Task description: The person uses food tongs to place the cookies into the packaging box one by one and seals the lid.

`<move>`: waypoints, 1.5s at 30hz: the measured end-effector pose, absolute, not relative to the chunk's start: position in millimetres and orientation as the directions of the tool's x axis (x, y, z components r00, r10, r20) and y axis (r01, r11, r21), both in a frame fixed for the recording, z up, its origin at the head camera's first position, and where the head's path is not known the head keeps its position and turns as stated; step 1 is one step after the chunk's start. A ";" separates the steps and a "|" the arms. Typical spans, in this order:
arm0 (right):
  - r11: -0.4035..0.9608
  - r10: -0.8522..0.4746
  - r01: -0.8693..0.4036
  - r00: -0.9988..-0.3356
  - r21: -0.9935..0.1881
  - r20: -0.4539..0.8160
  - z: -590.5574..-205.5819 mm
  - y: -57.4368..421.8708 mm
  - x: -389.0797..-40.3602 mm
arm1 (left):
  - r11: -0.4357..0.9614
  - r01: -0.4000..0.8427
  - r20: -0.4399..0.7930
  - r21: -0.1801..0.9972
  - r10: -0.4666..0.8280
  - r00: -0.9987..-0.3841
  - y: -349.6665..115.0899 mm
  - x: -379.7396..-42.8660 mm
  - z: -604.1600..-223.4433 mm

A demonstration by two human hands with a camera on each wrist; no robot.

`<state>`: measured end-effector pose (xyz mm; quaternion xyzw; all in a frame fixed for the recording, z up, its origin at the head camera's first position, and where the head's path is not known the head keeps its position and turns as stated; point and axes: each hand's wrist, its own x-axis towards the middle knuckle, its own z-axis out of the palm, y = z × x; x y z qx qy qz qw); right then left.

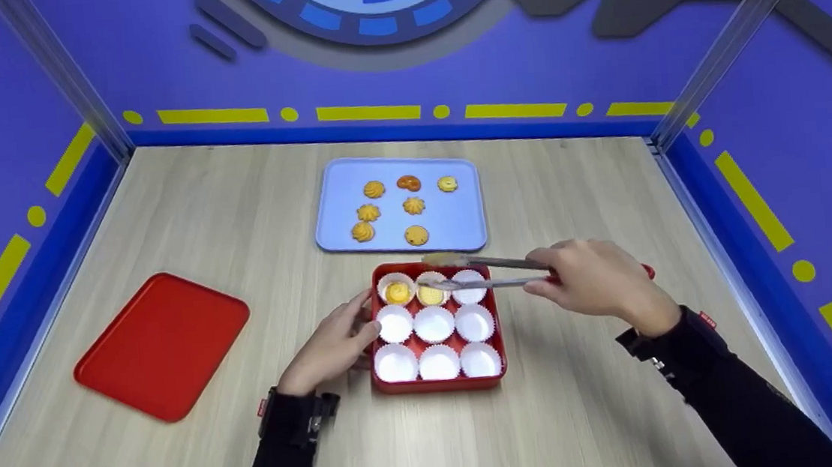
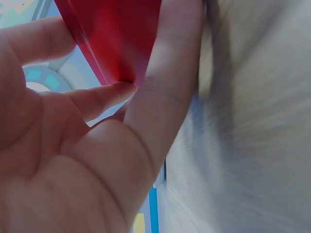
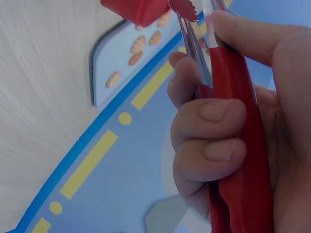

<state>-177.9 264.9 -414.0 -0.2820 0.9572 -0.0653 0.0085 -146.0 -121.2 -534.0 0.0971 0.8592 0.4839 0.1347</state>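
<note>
A red box holds rows of white paper cups. Its far left cup contains a yellow swirled cookie, the far middle one a pale yellow cookie. My left hand rests against the box's left side; in the left wrist view, its fairly straight fingers touch the red wall. My right hand grips metal tongs by their red handles. The tongs' arms stand apart, one tip over the far middle cup, the other by the far rim.
Behind the box lies a light blue tray with several cookies, among them a pretzel-shaped one. A red tray lies at the left on the wooden table. Blue walls enclose the back and sides.
</note>
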 end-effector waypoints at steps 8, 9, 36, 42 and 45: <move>0.862 -0.449 -0.452 -0.891 -0.230 0.068 -401.6 274.4 -201.0 | 0.518 0.020 -0.152 0.855 0.287 -0.946 -122.3 -144.6 -535.7; 0.867 -0.436 -0.439 -0.898 -0.234 0.069 -402.2 274.6 -204.9 | 0.519 0.020 -0.152 0.854 0.286 -0.946 -122.5 -144.5 -535.9; 0.974 -0.135 -0.120 -0.988 -0.190 -0.067 -453.4 257.5 -306.2 | 0.498 -0.009 -0.171 0.867 0.280 -0.945 -121.5 -145.0 -535.6; 0.979 -0.133 -0.119 -0.988 -0.165 -0.082 -450.7 249.3 -313.8 | 0.497 0.003 -0.161 0.868 0.288 -0.944 -121.3 -145.6 -535.4; 0.982 -0.136 -0.122 -0.987 -0.144 -0.088 -449.3 246.4 -315.8 | 0.491 0.001 -0.160 0.871 0.285 -0.945 -121.4 -145.6 -535.3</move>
